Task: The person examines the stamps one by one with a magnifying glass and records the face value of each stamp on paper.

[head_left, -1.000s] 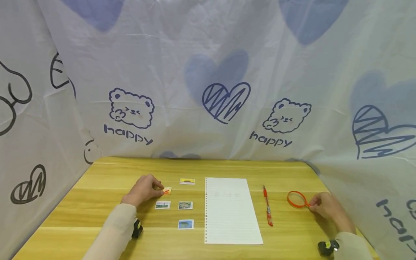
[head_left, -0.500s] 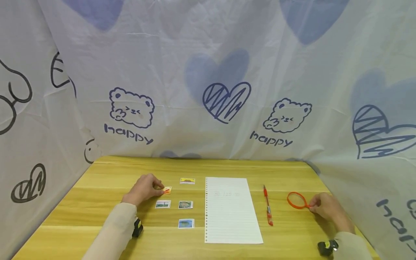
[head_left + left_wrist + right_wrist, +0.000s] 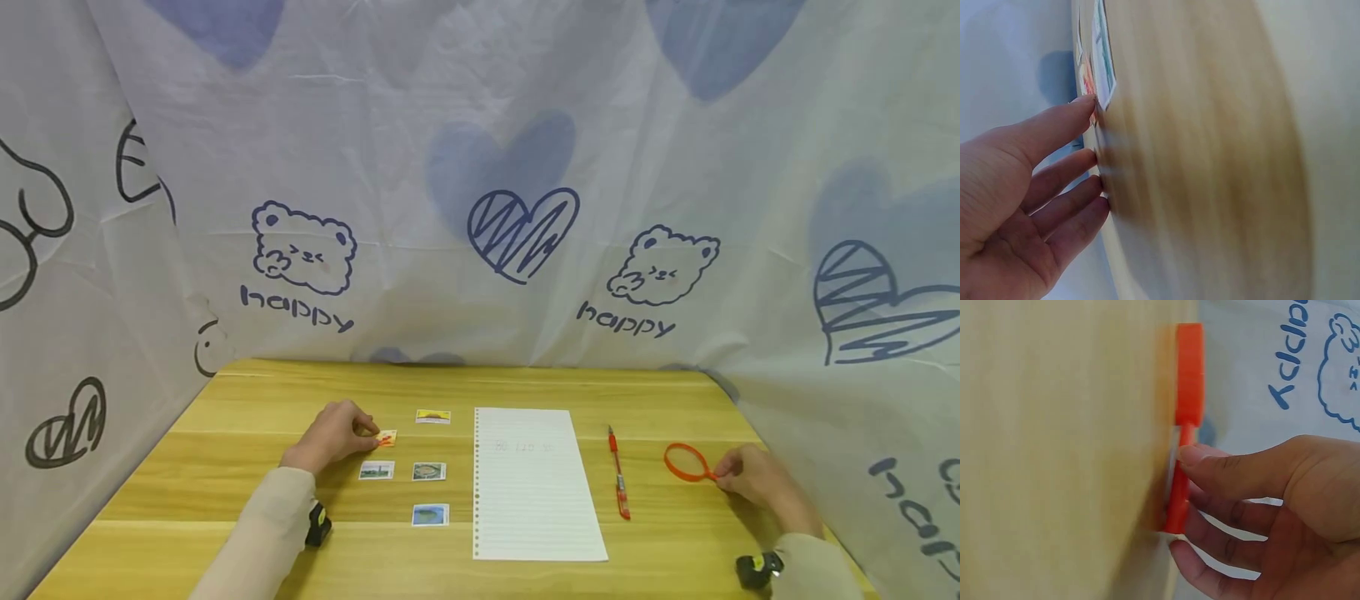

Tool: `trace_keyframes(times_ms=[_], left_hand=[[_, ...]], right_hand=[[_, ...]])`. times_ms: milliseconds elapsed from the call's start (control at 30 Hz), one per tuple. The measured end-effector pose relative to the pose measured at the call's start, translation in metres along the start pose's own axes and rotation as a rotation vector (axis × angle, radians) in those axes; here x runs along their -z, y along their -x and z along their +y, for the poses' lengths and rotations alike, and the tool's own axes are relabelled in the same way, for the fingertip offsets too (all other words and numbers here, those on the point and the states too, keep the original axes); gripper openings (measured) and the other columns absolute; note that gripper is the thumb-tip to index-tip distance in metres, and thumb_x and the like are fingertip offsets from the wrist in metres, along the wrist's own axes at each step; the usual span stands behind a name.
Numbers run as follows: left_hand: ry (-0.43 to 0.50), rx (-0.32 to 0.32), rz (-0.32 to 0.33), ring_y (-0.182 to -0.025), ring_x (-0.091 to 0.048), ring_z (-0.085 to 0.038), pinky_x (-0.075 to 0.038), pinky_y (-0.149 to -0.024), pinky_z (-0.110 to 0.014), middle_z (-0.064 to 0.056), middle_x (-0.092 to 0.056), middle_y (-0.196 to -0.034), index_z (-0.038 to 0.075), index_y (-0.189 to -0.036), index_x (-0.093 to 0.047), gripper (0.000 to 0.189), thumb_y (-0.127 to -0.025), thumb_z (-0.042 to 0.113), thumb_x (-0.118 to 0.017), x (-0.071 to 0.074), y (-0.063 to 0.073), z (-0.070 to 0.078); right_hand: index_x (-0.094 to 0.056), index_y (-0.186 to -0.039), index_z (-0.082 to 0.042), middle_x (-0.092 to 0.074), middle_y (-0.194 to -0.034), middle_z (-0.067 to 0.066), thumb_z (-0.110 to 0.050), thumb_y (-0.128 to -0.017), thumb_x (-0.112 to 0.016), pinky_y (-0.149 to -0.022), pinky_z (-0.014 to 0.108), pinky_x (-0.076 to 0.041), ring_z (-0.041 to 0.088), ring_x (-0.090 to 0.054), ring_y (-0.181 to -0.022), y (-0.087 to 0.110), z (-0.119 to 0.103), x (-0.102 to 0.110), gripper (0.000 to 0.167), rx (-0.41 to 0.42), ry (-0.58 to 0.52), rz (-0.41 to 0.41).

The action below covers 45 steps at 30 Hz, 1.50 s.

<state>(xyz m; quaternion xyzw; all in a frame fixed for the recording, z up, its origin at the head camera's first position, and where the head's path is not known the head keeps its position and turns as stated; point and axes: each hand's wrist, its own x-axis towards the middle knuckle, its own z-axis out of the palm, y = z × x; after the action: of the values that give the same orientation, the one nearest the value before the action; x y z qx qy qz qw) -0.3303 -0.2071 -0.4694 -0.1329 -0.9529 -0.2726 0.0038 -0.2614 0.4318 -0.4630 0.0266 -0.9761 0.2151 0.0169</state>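
My left hand (image 3: 335,435) is at a small postage stamp (image 3: 386,438) with a yellow and red design, thumb and fingertips at its left edge. In the left wrist view the thumb tip lies on this stamp's edge, and the other fingertips rest along the tabletop; the index finger is hidden. Close by lie a green stamp (image 3: 377,470), a stamp with an oval picture (image 3: 429,472), a yellow stamp (image 3: 433,417) and a blue stamp (image 3: 431,515). On the right, my right hand (image 3: 757,482) grips the handle of an orange-red magnifying glass (image 3: 1190,375), its round frame low over the table.
A lined sheet of paper (image 3: 532,508) with faint writing near its top lies mid-table. Between it and the magnifying glass is a red pen (image 3: 618,475), tip pointing away. A patterned white curtain (image 3: 420,275) encloses the back and sides of the wooden table (image 3: 262,392).
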Motion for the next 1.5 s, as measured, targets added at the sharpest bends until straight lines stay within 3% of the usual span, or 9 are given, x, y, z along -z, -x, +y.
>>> trace_keyframes(times_ms=[233, 433, 667, 867, 967, 1067, 1133, 1267, 1500], left_hand=[[0.005, 0.000, -0.008, -0.109, -0.070, -0.035, -0.055, -0.099, -0.053, -0.018, -0.076, -0.119, 0.007, -0.102, -0.082, 0.017, -0.087, 0.016, -0.083, 0.001, -0.001, -0.001], [0.012, 0.020, -0.027, -0.102, -0.068, -0.026, -0.057, -0.095, -0.050, -0.015, -0.076, -0.118, 0.005, -0.112, -0.079, 0.025, -0.091, 0.017, -0.079, 0.001, 0.001, 0.001], [-0.006, -0.047, -0.047, -0.127, -0.063, -0.042, -0.051, -0.107, -0.059, -0.020, -0.070, -0.132, 0.006, -0.123, -0.075, 0.033, -0.094, 0.021, -0.076, 0.003, 0.003, 0.028], [-0.012, -0.130, -0.073, -0.129, -0.062, -0.042, -0.050, -0.109, -0.059, -0.019, -0.068, -0.137, 0.006, -0.131, -0.070, 0.042, -0.094, 0.025, -0.076, -0.006, 0.005, 0.055], [-0.010, -0.159, -0.103, -0.100, -0.070, -0.031, -0.053, -0.104, -0.055, -0.017, -0.070, -0.133, 0.007, -0.136, -0.066, 0.047, -0.094, 0.026, -0.076, -0.014, 0.007, 0.067], [-0.010, -0.190, -0.134, -0.079, -0.063, -0.024, -0.055, -0.097, -0.050, -0.016, -0.071, -0.131, 0.008, -0.139, -0.064, 0.051, -0.094, 0.027, -0.076, -0.023, 0.009, 0.079], [-0.009, -0.215, -0.150, -0.085, -0.067, -0.027, -0.054, -0.099, -0.050, -0.016, -0.070, -0.133, 0.007, -0.141, -0.063, 0.053, -0.094, 0.027, -0.076, -0.028, 0.010, 0.086], [-0.015, -0.266, -0.159, -0.131, -0.061, -0.036, -0.048, -0.113, -0.054, -0.014, -0.065, -0.142, 0.006, -0.140, -0.063, 0.052, -0.095, 0.029, -0.075, -0.038, 0.013, 0.099], [-0.019, -0.305, -0.187, -0.132, -0.061, -0.036, -0.048, -0.112, -0.053, -0.012, -0.067, -0.140, 0.006, -0.138, -0.064, 0.052, -0.093, 0.030, -0.076, -0.051, 0.012, 0.115]], right_hand=[[-0.074, -0.091, 0.003, -0.072, -0.084, 0.012, -0.005, -0.082, -0.073, -0.069, 0.034, -0.051, 0.019, -0.062, -0.077, -0.002, -0.013, 0.012, 0.013, 0.047, 0.054, 0.076], [-0.074, -0.096, 0.000, -0.072, -0.086, 0.009, -0.007, -0.083, -0.073, -0.070, 0.035, -0.050, 0.018, -0.063, -0.078, -0.005, -0.035, 0.014, 0.015, 0.071, 0.044, 0.076], [-0.074, -0.103, -0.001, -0.072, -0.089, 0.008, -0.005, -0.086, -0.070, -0.067, 0.031, -0.051, 0.018, -0.066, -0.079, -0.011, -0.059, 0.014, 0.018, 0.079, -0.008, 0.041], [-0.074, -0.103, 0.004, -0.074, -0.088, 0.013, 0.000, -0.088, -0.072, -0.070, 0.040, -0.058, 0.026, -0.070, -0.080, -0.021, -0.076, 0.007, 0.015, 0.147, -0.028, 0.018], [-0.075, -0.104, 0.001, -0.074, -0.090, 0.012, 0.000, -0.089, -0.070, -0.075, 0.044, -0.059, 0.025, -0.069, -0.083, -0.024, -0.086, 0.002, 0.017, 0.121, -0.035, -0.009], [-0.075, -0.105, -0.001, -0.073, -0.092, 0.012, 0.000, -0.089, -0.070, -0.077, 0.045, -0.059, 0.025, -0.069, -0.084, -0.027, -0.096, -0.003, 0.017, 0.123, -0.039, -0.036], [-0.075, -0.106, -0.002, -0.072, -0.092, 0.011, 0.000, -0.090, -0.070, -0.077, 0.044, -0.058, 0.024, -0.068, -0.084, -0.028, -0.101, -0.007, 0.017, 0.134, -0.051, -0.047], [-0.075, -0.104, -0.001, -0.072, -0.091, 0.011, 0.002, -0.089, -0.072, -0.076, 0.042, -0.057, 0.022, -0.067, -0.083, -0.033, -0.109, -0.015, 0.016, 0.202, -0.055, -0.061], [-0.075, -0.096, -0.005, -0.072, -0.085, 0.008, 0.004, -0.083, -0.074, -0.072, 0.036, -0.052, 0.018, -0.063, -0.080, -0.043, -0.117, -0.032, 0.015, 0.288, -0.056, -0.076]])
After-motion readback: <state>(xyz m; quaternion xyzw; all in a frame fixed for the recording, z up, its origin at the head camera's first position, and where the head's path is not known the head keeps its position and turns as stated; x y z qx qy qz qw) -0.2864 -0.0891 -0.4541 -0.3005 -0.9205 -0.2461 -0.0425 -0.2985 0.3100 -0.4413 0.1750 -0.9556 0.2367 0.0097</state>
